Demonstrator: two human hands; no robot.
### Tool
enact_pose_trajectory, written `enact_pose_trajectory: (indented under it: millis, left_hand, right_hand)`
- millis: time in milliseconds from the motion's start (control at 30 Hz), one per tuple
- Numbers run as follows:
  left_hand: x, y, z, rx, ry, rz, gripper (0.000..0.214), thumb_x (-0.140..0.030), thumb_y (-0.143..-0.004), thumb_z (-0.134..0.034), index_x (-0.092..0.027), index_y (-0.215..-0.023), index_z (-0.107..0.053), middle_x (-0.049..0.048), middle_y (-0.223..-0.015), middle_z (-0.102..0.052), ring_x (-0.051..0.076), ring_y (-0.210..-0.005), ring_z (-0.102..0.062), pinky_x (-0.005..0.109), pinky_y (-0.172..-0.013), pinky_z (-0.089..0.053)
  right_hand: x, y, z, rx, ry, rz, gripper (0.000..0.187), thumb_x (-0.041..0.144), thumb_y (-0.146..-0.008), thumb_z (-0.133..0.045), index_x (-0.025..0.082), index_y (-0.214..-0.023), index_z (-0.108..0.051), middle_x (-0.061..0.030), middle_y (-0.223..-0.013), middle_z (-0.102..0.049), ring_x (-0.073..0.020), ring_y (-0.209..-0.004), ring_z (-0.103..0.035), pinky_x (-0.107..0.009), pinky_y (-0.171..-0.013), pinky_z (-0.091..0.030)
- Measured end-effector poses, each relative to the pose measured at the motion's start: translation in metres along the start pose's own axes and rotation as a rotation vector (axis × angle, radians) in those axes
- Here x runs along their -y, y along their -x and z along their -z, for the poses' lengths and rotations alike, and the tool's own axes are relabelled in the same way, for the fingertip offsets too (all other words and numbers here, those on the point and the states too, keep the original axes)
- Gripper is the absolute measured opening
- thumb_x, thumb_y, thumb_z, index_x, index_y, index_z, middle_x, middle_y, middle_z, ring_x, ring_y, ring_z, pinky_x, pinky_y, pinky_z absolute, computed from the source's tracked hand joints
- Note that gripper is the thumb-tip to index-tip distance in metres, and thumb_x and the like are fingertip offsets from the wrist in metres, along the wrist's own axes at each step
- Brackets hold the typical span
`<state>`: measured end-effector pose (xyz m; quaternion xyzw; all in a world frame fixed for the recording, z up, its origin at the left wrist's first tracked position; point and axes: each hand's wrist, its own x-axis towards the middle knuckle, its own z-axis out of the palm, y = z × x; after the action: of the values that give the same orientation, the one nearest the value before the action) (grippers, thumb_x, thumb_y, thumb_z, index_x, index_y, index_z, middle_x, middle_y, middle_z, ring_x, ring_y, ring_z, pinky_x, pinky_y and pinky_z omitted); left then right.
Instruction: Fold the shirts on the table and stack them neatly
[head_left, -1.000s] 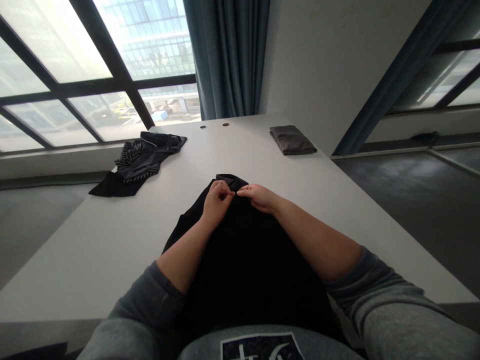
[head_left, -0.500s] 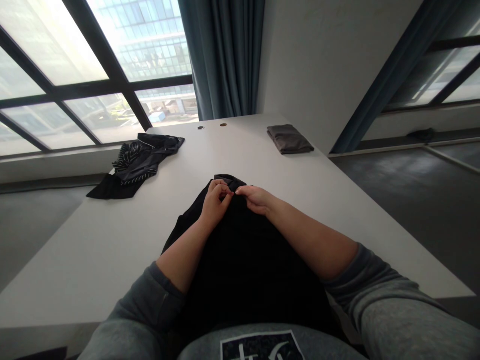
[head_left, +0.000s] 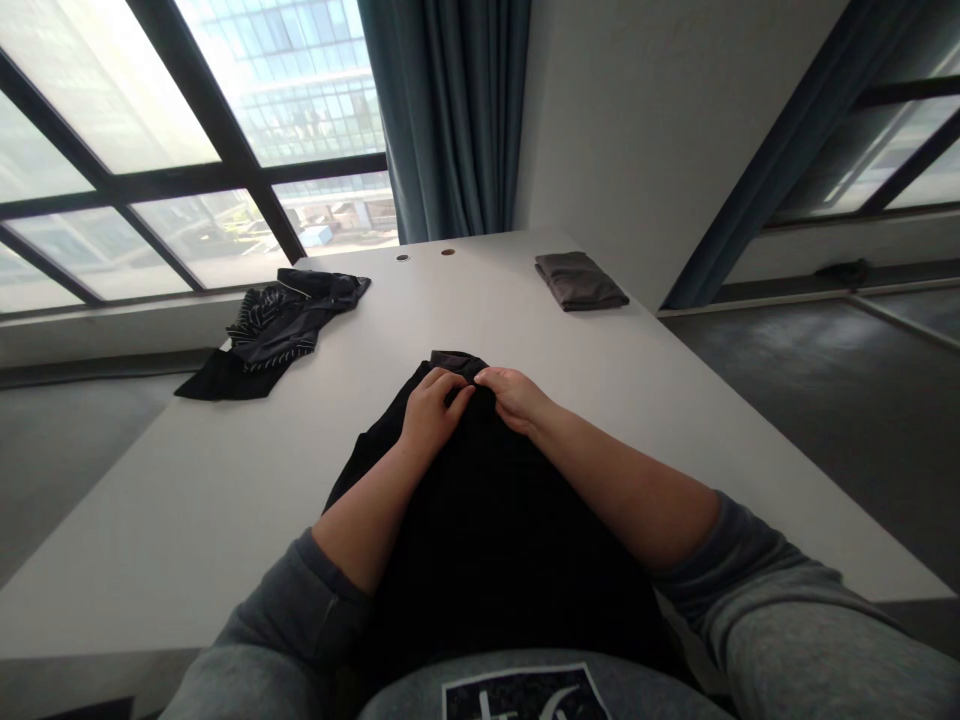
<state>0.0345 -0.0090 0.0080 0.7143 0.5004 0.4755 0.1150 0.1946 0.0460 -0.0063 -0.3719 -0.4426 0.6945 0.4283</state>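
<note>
A grey top (head_left: 409, 695) with bunched sleeves (head_left: 787, 620) and a black print (head_left: 525, 697) (white-bordered).

My left hand (head_left: 433, 412) has uncurled a little: its fingers now stretch flatter over the top of the black garment (head_left: 517, 530), the opening between finger and thumb shows wider, and the thumb reaches slightly farther toward my right hand (head_left: 519, 398).
</note>
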Motion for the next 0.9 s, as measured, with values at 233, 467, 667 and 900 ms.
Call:
enact_pose_trajectory:
  millis: [233,467,667,900]
  left_hand:
    - [0.01,-0.001,-0.005,0.018,0.147,0.199,0.003,-0.024,-0.087,-0.072,-0.023,-0.086,-0.069,-0.0007,-0.083,-0.069,0.018,-0.077,-0.062,0.03,-0.077,-0.049]
    - [0.01,-0.002,-0.003,0.067,0.018,0.114,0.004,-0.021,-0.09,-0.068,-0.024,-0.091,-0.068,0.0009,-0.087,-0.069,0.019,-0.078,-0.062,0.03,-0.074,-0.047]
    - [0.014,0.0,-0.005,0.057,-0.08,-0.008,0.008,-0.018,-0.091,-0.067,-0.024,-0.096,-0.066,0.0035,-0.094,-0.067,0.02,-0.085,-0.063,0.032,-0.079,-0.049]
    - [0.01,0.0,-0.001,0.043,-0.197,-0.038,0.01,-0.018,-0.095,-0.064,-0.024,-0.103,-0.066,0.004,-0.103,-0.071,0.021,-0.095,-0.067,0.032,-0.086,-0.052]
  right_hand:
    - [0.003,0.004,-0.003,-0.014,0.145,0.16,0.022,0.039,-0.07,-0.074,0.021,-0.076,-0.064,0.0024,-0.07,-0.063,-0.0151,-0.071,-0.056,-0.029,-0.071,-0.047]
    - [0.003,0.003,0.0,0.024,0.14,0.127,0.023,0.039,-0.069,-0.075,0.02,-0.077,-0.065,0.0025,-0.071,-0.062,-0.0155,-0.073,-0.056,-0.03,-0.074,-0.047]
    - [0.003,0.004,-0.003,0.093,-0.093,-0.048,0.013,0.028,-0.071,-0.073,0.02,-0.075,-0.063,-0.0016,-0.076,-0.07,-0.0196,-0.079,-0.064,-0.033,-0.08,-0.054]
    - [0.004,0.006,-0.003,0.241,-0.237,-0.115,0.013,0.027,-0.075,-0.075,0.019,-0.082,-0.066,-0.0018,-0.08,-0.071,-0.0181,-0.079,-0.065,-0.033,-0.083,-0.053]
